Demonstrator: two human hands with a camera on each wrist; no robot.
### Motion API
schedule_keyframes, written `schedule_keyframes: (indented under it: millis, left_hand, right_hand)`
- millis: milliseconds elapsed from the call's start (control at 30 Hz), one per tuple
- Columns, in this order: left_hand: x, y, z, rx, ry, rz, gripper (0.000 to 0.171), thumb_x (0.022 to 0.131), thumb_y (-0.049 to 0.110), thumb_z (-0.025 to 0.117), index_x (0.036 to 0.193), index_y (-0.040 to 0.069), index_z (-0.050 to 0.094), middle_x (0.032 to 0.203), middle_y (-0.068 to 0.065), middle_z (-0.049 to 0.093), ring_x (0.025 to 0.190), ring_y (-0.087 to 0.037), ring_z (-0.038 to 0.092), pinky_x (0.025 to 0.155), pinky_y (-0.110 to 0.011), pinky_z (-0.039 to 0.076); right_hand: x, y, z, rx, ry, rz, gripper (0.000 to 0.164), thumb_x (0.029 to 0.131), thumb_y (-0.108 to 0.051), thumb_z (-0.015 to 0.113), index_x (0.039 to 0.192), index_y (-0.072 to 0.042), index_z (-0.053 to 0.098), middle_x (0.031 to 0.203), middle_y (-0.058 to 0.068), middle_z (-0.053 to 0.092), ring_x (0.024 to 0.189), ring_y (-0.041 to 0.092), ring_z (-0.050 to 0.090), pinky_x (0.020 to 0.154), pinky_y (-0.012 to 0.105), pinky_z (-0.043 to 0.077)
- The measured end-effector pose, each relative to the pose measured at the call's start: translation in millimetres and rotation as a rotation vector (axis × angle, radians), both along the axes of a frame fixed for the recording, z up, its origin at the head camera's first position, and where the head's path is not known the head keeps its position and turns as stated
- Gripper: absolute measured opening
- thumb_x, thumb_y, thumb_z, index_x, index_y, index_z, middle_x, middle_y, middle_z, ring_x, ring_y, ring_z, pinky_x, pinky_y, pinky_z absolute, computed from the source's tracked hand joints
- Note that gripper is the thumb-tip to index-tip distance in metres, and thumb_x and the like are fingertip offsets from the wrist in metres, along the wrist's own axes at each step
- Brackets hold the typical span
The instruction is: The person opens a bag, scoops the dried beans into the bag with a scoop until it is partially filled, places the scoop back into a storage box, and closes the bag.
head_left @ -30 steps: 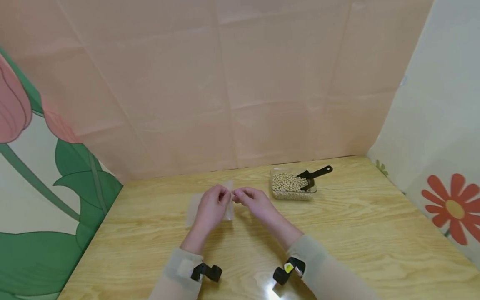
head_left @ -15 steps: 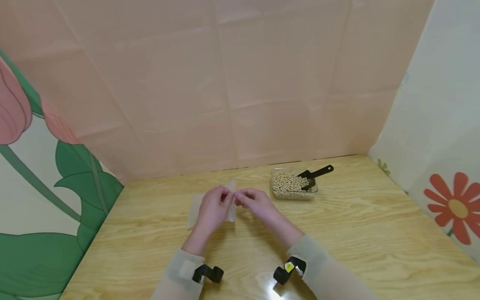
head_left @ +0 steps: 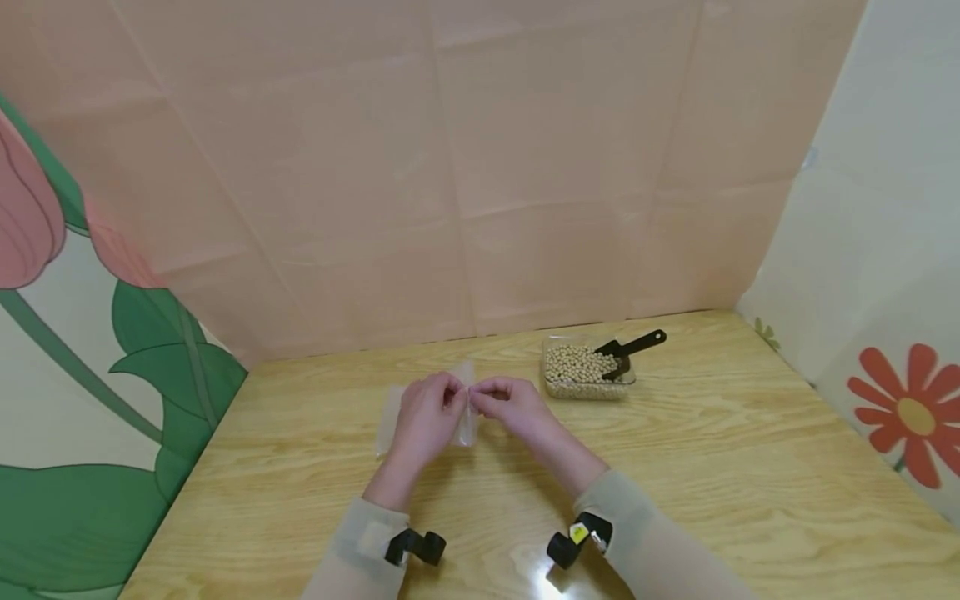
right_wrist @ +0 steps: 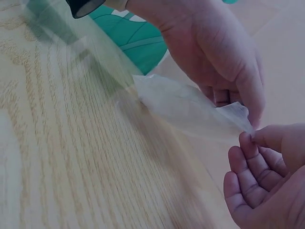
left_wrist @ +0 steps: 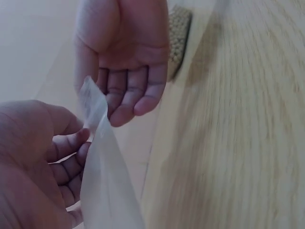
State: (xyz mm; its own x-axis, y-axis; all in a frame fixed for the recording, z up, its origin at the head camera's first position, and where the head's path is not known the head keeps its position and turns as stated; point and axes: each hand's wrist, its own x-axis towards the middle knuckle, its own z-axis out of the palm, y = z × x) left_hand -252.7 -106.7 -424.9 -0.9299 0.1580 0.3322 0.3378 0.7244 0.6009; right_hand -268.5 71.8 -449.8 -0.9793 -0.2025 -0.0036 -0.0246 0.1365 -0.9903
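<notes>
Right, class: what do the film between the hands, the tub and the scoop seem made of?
Film: thin, frosted plastic, probably; translucent and creased.
Tub: clear, shiny plastic or glass; see-through, with highlights.
Scoop: black, fairly matte, probably plastic; no metallic glint.

"What's the bag [right_wrist: 181,107] made of?"
"Thin, translucent plastic, crinkled and faintly shiny."
"And the tabletop [head_left: 750,433]?"
"Wood-grained, smooth, rather glossy."
"The tub [head_left: 585,390]?"
"Clear, shiny plastic, by its look; the scoop [head_left: 645,342] seems smooth dark plastic."
"The backdrop [head_left: 360,167]?"
"A creased sheet with a soft sheen. The sleeves [head_left: 667,533] look like matt cloth."
</notes>
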Motion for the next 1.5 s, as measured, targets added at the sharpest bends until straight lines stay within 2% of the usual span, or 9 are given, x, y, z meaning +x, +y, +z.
schedule_keyframes:
  millis: [167,300,500,767,900,1033,1233,1367,1500]
  left_hand:
    - [2.0,-2.4,3.8,-0.078,0.000,-0.034,0.017,0.109,0.018,0.066,0.099,0.008,0.075,0.087,0.000,0.067,0.085,-0.024,0.059,0.113,-0.059,0.039]
    - [3.7,-4.1,7.0,-0.101,-0.051,-0.069,0.022,0.113,0.023,0.063,0.102,0.009,0.076,0.088,0.002,0.071,0.088,-0.023,0.065,0.128,-0.066,0.022]
    - [1.6,-5.0,9.8,-0.119,-0.089,-0.081,0.021,0.114,0.019,0.062,0.101,0.008,0.075,0.088,0.001,0.071,0.087,-0.022,0.066,0.129,-0.065,0.021]
    - [-0.7,-3.1,13.9,-0.081,-0.030,-0.105,0.023,0.112,0.014,0.062,0.090,0.010,0.068,0.081,0.003,0.063,0.077,-0.018,0.057,0.127,-0.064,0.027]
    - [-0.1,-3.7,15.1,-0.014,-0.025,-0.138,0.029,0.113,0.013,0.061,0.084,0.011,0.058,0.076,0.001,0.052,0.075,-0.020,0.048,0.101,-0.052,0.046]
    - [-0.4,-4.7,16.3,0.042,-0.067,-0.159,0.030,0.115,0.014,0.058,0.085,0.012,0.055,0.077,0.000,0.049,0.081,-0.022,0.048,0.076,-0.041,0.041]
    - [-4.5,-7.5,16.4,0.120,-0.087,-0.139,0.030,0.113,0.010,0.057,0.083,0.011,0.056,0.074,0.000,0.047,0.067,-0.016,0.046,0.065,-0.036,0.042]
    - [-4.1,-7.8,16.5,0.095,-0.050,-0.091,0.028,0.111,0.011,0.059,0.084,0.011,0.060,0.071,0.001,0.052,0.067,-0.018,0.048,0.100,-0.049,0.051]
    - [-3.5,-6.2,17.8,0.055,-0.025,-0.082,0.027,0.110,0.011,0.060,0.083,0.012,0.061,0.070,0.003,0.055,0.065,-0.018,0.050,0.130,-0.059,0.022]
  right_hand:
    - [2.0,0.7,3.4,-0.008,0.023,0.001,0.021,0.107,-0.014,0.074,0.120,0.001,0.080,0.111,0.008,0.080,0.102,0.019,0.073,0.095,0.041,0.058]
    - [1.9,0.6,4.0,-0.017,0.012,0.004,0.017,0.105,-0.011,0.076,0.118,-0.002,0.081,0.108,0.006,0.081,0.100,0.018,0.073,0.096,0.043,0.058]
    - [2.3,1.5,3.7,-0.016,-0.003,0.005,0.015,0.103,-0.015,0.079,0.116,-0.007,0.083,0.106,0.005,0.080,0.101,0.020,0.073,0.101,0.054,0.055]
    - [2.3,3.1,7.1,-0.064,-0.005,-0.015,0.015,0.103,-0.014,0.079,0.115,-0.006,0.082,0.109,0.004,0.080,0.102,0.020,0.072,0.098,0.041,0.056]
    - [1.0,5.9,10.4,-0.101,-0.018,-0.007,0.016,0.103,-0.013,0.079,0.116,-0.005,0.082,0.109,0.006,0.079,0.101,0.020,0.072,0.095,0.038,0.056]
    - [1.6,9.1,13.6,-0.111,-0.040,-0.002,0.017,0.103,-0.014,0.079,0.116,-0.004,0.081,0.110,0.005,0.079,0.103,0.020,0.072,0.098,0.040,0.056]
    - [-0.1,13.0,16.0,-0.107,-0.067,-0.093,0.017,0.101,-0.013,0.077,0.114,-0.003,0.079,0.108,0.006,0.077,0.102,0.023,0.070,0.108,0.055,0.050]
    - [-0.7,13.5,17.6,-0.088,-0.061,-0.138,0.016,0.101,-0.012,0.076,0.113,-0.003,0.077,0.103,0.006,0.076,0.098,0.021,0.069,0.105,0.052,0.053]
    - [0.6,11.0,20.0,-0.046,-0.024,-0.094,0.019,0.104,-0.017,0.076,0.115,-0.002,0.076,0.101,0.006,0.076,0.095,0.018,0.069,0.099,0.048,0.056]
